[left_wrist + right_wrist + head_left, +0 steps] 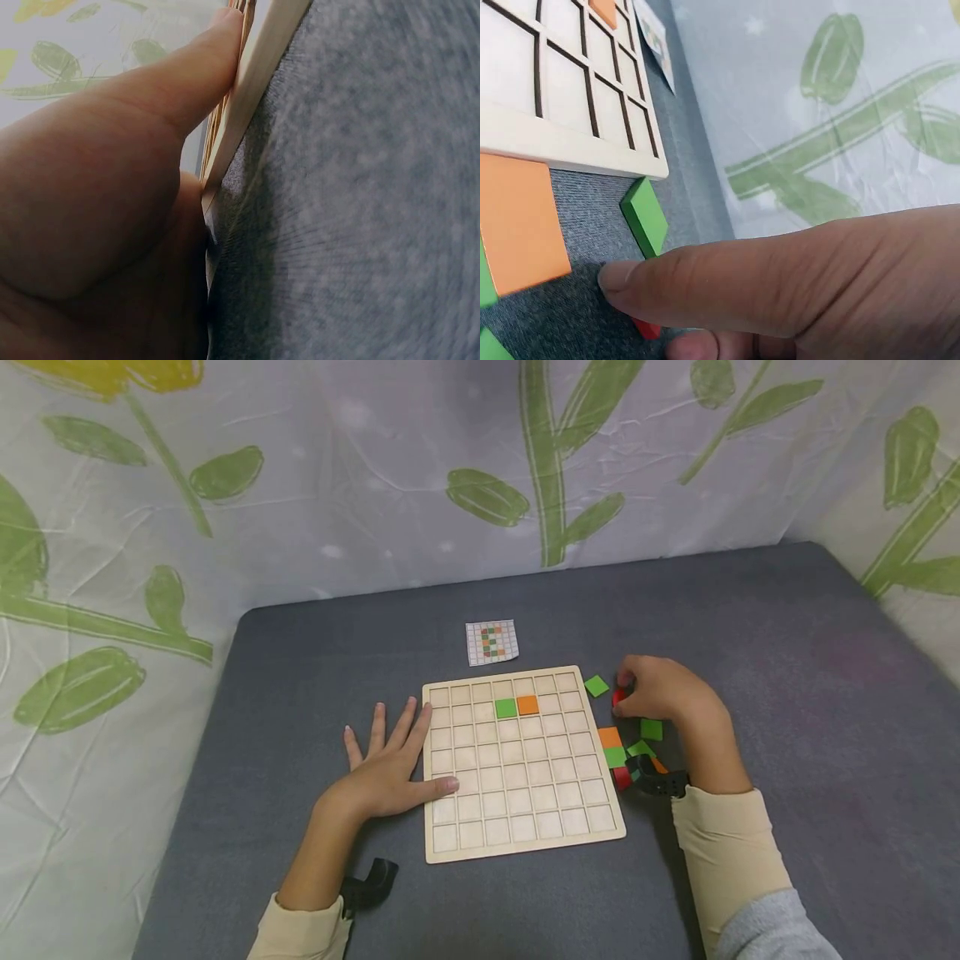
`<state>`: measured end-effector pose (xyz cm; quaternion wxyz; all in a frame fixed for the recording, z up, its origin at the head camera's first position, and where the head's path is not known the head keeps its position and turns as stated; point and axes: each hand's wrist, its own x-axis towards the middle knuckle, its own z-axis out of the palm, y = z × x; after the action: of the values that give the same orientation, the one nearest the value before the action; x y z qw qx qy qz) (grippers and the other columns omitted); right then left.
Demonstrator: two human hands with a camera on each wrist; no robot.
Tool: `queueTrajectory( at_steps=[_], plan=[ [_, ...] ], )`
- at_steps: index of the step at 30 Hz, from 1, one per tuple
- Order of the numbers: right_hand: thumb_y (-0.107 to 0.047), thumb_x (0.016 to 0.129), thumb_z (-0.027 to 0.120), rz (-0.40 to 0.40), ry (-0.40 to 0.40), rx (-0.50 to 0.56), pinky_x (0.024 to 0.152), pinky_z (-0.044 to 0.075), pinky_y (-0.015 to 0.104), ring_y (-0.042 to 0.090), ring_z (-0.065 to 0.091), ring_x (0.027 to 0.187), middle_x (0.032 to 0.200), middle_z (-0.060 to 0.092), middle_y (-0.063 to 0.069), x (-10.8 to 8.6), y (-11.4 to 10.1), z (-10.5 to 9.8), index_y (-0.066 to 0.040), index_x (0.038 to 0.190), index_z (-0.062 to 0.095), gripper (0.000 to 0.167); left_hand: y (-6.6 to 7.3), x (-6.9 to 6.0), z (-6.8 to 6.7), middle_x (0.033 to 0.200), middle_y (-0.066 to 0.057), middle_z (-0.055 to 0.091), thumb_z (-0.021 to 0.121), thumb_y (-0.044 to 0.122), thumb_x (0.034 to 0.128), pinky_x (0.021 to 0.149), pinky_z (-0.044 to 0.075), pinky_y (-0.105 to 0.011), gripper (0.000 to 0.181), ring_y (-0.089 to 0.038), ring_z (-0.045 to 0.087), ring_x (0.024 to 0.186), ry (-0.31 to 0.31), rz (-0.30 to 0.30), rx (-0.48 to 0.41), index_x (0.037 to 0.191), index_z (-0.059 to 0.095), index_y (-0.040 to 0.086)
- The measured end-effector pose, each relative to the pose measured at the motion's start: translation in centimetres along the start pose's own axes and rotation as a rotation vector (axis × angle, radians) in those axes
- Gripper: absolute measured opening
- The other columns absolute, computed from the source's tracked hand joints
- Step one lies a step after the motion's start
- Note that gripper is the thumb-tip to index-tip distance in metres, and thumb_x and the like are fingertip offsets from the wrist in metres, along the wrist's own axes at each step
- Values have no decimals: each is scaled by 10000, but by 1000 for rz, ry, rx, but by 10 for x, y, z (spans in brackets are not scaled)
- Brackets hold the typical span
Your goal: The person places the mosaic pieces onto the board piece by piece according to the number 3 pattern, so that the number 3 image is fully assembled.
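Observation:
A wooden grid board (465,853) lies on the table, holding a green tile (506,708) and an orange tile (528,705) side by side in an upper row. My left hand (378,785) rests at the board's left edge with fingers spread and the thumb on the board; the left wrist view shows that thumb (202,67) along the rim. To the right of the board, my right hand (663,689) pinches a red tile (618,697) between thumb and fingers, low over the table. Its thumb (697,289) hides most of the red tile in the right wrist view.
Loose tiles lie right of the board: a green tile (597,686) near the corner, another green tile (651,729), an orange tile (609,737) and several more partly under the right wrist camera (656,777). A small printed pattern card (492,642) lies beyond the board.

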<state>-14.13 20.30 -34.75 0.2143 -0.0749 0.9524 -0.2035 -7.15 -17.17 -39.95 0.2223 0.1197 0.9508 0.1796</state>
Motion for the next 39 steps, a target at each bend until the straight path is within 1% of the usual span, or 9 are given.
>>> queueTrajectory(
  at_steps=[5, 7, 17, 20, 23, 27, 30, 35, 39],
  plan=[
    [-191, 843, 737, -3, 35, -15, 673, 451, 422, 279, 542, 787, 915, 610, 111, 2, -2, 3, -17, 969, 612, 248, -1, 1, 0, 1669, -19, -119, 549, 830, 797, 1004, -285, -660, 1168, -334, -297, 1450, 0, 0, 5, 1622, -51, 261],
    [-200, 845, 730, 5, 38, -22, 661, 439, 414, 272, 532, 768, 888, 595, 104, 3, -3, 4, -16, 948, 603, 246, -1, 1, 0, 1672, -35, -108, 555, 825, 798, 1007, -277, -667, 1170, -349, -288, 1453, 4, 5, 2, 1624, -42, 250],
    [-181, 826, 721, 17, 44, -37, 640, 427, 401, 261, 524, 744, 854, 585, 93, 4, -6, 4, -18, 908, 608, 214, -1, 1, 1, 1675, -51, -87, 562, 812, 806, 1020, -261, -669, 1162, -368, -266, 1461, 12, 7, 11, 1628, -24, 236],
    [-169, 816, 725, 19, 57, -39, 605, 411, 382, 248, 517, 711, 818, 582, 77, 4, -7, 4, -30, 880, 616, 188, 1, 0, -1, 1676, -76, -72, 595, 773, 819, 1018, -251, -683, 1153, -393, -247, 1464, 15, 14, 0, 1630, 0, 211],
    [-155, 807, 720, 23, 71, -37, 550, 355, 349, 214, 462, 628, 707, 519, 35, 3, -7, 4, -61, 783, 595, 158, 2, -1, -3, 1676, -73, -72, 618, 742, 829, 1019, -248, -685, 1140, -391, -240, 1467, 8, 12, -1, 1630, 7, 209],
    [-141, 794, 710, 28, 85, -33, 512, 285, 322, 175, 369, 554, 604, 395, -12, 2, -7, 4, -103, 660, 532, 226, 2, -2, -3, 1675, -70, -76, 620, 732, 837, 1022, -240, -690, 1132, -385, -241, 1467, -1, 7, 8, 1630, 3, 212],
    [-138, 792, 700, 26, 95, -29, 510, 288, 323, 179, 375, 554, 615, 404, -5, 2, -9, 4, -97, 674, 530, 211, 2, -2, -3, 1675, -73, -77, 615, 737, 837, 1020, -239, -694, 1134, -388, -244, 1465, -1, 8, 9, 1630, 1, 209],
    [-132, 806, 684, 10, 102, -18, 542, 323, 344, 213, 433, 600, 702, 493, 47, 3, -12, 5, -48, 806, 572, 141, 2, -2, -2, 1675, -69, -78, 610, 745, 834, 1017, -247, -689, 1136, -388, -245, 1465, 3, 11, 1, 1630, 1, 209],
    [-131, 822, 673, -7, 97, -7, 582, 371, 361, 234, 482, 650, 809, 568, 78, 3, -15, 7, -14, 941, 604, 181, 2, -2, -1, 1676, -75, -67, 605, 753, 830, 1024, -241, -686, 1138, -390, -237, 1468, 16, 20, -11, 1630, 12, 203]
  ],
)
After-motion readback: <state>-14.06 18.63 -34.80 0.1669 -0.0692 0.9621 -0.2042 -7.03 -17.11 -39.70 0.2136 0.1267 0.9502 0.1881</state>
